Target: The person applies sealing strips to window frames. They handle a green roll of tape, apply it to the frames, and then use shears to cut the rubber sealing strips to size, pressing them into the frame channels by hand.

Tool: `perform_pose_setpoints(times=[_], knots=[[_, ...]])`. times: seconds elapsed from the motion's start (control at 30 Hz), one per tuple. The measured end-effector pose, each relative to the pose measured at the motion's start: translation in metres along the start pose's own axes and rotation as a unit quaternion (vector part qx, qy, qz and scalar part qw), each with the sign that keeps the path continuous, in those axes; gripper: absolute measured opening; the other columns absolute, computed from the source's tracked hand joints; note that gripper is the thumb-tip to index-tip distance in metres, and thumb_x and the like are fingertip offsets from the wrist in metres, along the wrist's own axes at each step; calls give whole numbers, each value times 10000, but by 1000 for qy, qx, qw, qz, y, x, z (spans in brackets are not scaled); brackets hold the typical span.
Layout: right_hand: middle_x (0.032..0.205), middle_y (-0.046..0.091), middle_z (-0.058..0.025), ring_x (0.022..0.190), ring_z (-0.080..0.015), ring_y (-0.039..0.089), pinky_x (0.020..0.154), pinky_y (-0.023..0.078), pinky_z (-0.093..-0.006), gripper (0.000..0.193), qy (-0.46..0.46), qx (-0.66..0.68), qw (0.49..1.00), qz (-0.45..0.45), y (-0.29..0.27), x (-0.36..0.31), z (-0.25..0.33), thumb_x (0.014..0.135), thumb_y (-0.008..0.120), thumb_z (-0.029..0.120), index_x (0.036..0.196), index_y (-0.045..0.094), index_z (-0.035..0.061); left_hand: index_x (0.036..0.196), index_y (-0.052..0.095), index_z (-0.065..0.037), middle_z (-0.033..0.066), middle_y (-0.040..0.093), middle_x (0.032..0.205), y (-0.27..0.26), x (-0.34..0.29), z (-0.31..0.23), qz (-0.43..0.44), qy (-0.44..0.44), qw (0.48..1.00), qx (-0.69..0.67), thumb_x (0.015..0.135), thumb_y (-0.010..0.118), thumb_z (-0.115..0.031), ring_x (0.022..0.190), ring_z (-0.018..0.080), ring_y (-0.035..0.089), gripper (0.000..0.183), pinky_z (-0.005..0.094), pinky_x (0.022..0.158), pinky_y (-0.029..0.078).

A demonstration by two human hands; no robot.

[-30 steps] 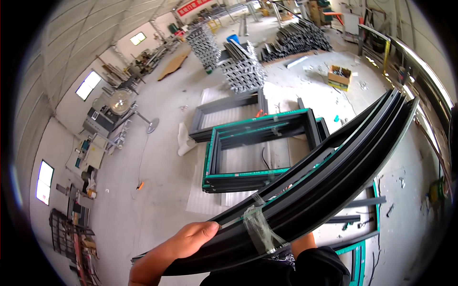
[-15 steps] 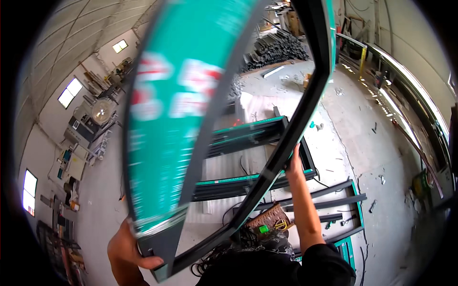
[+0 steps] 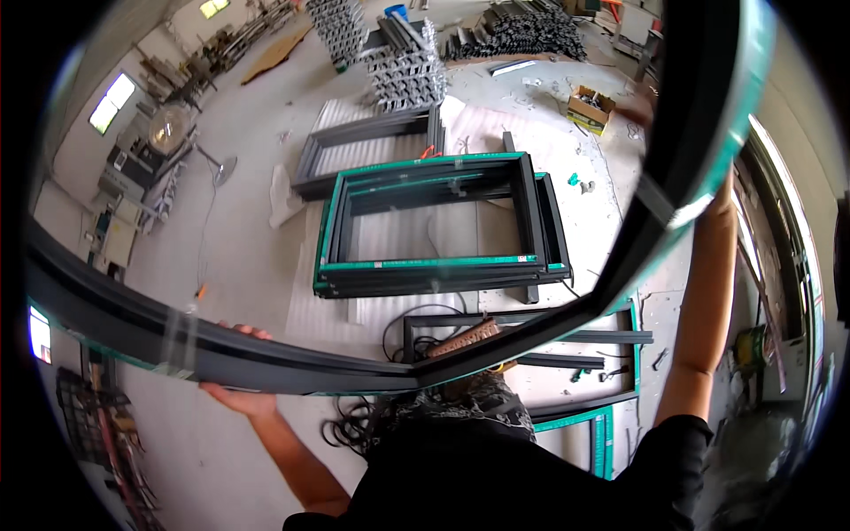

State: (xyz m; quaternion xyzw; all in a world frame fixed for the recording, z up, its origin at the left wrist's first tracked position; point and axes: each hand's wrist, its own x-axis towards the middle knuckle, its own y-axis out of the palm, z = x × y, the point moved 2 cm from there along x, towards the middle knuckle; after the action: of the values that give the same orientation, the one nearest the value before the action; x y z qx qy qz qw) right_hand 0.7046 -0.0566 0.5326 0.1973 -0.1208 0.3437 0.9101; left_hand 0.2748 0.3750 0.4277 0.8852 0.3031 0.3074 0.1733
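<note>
At far left we see a standing fan (image 3: 168, 130) on the floor (image 3: 248, 232). Next, our left hand (image 3: 237, 398) grips the lower bar of a large dark frame (image 3: 292, 363), which we hold raised above the floor. Beyond it, in the middle, lies a stack of green-edged frames (image 3: 443, 265), then a cardboard box (image 3: 590, 111). Rightmost, our right hand (image 3: 722, 196), partly hidden, grips the large frame's side bar, its fingers blurred.

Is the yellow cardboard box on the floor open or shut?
Open: the yellow cardboard box is uncovered on top; things show inside.
</note>
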Motion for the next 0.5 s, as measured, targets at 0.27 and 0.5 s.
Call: perform_pose_setpoints(times=[0.27,0.5], knots=[[560,545,-129,443,-191,525,409,425,-287,640,127,-22,976,176,46,-11,-13,871,550,594,883,549,-46,1204,522,-42,158,633,989,-31,-8,80,-182,-75,979,59,830,322,-839,892,309,621,903,450,845,512],[576,567,-120,429,-171,530,395,412,-266,524,134,-82,986,47,87,15,28,850,669,478,915,569,-32,1271,494,-34,183,644,1095,-30,30,175,-249,-196,946,-73,840,311,-828,989,330,642,921,465,945,500]])
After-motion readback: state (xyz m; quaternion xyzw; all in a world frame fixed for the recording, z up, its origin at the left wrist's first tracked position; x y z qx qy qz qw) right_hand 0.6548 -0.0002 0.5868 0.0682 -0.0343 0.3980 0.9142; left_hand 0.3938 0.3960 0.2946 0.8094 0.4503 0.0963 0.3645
